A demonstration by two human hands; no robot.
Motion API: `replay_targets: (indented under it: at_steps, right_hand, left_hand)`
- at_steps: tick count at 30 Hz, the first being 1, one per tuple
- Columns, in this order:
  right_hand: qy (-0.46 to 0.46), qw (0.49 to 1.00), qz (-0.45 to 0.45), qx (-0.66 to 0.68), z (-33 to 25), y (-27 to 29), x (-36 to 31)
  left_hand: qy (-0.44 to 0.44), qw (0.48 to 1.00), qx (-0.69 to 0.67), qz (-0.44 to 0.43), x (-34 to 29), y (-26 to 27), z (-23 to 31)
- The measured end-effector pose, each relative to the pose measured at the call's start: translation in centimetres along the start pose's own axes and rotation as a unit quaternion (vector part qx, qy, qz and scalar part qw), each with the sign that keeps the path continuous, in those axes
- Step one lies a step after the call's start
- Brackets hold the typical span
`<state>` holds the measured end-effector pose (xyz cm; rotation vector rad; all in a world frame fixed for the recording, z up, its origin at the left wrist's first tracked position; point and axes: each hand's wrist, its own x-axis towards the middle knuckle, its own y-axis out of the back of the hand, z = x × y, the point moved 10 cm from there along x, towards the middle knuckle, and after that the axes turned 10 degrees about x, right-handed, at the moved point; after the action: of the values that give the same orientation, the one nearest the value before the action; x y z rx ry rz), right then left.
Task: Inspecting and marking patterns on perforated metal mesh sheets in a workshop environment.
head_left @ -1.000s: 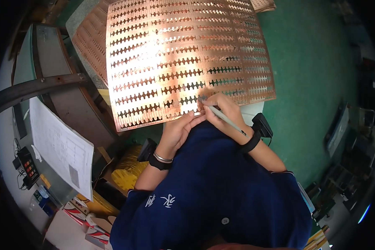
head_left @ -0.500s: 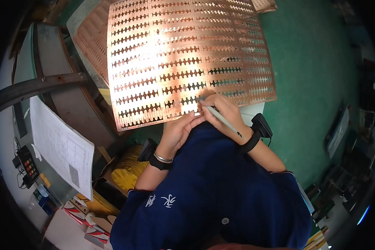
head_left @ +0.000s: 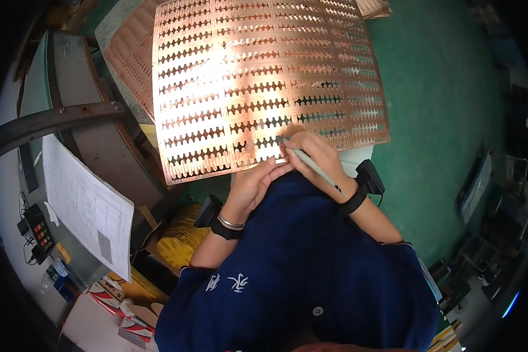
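In front of me lies a large, shiny copper-coloured sheet (head_left: 258, 69) punched with rows of toothed openings. My left hand (head_left: 252, 185) pinches its near edge, thumb on top and the other fingers partly hidden below. My right hand (head_left: 315, 154) is closed round a slim, pale green pen-like tool (head_left: 314, 165). The tool's dark tip touches or hovers just over the sheet by a row of openings near that edge; which of the two I cannot tell. Each wrist wears a black strap with a small dark device.
Another perforated copper-coloured sheet (head_left: 129, 56) lies beyond at the left. A printed paper (head_left: 88, 202) hangs left of me beside a curved metal bar (head_left: 53, 122). Yellow wrapped material (head_left: 185, 237) is below it, and open boxes (head_left: 136, 328) stand lower left. Green floor (head_left: 434, 117) stretches to the right.
Hardly anything differs. The sheet and both hands keep their places, with only a very slight shift of the right hand and the tool.
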<state>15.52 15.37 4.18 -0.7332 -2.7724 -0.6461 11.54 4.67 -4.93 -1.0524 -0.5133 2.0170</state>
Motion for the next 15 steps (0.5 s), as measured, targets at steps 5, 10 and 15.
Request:
replay_targets:
  at_steps: [5,10,15]
  right_hand:
    - [-0.004,0.999,-0.039,0.030,0.0,0.0,0.8]
    - [-0.011,0.994,-0.076,0.079,0.4,-0.4,1.0]
    - [-0.016,0.989,-0.125,0.082,0.2,-0.7,1.5]
  left_hand:
    - [-0.002,1.000,0.011,-0.010,0.0,0.0,0.2]
    - [0.005,1.000,0.004,-0.002,-0.1,0.1,0.1]
    - [0.007,1.000,-0.002,-0.006,0.0,0.2,0.0]
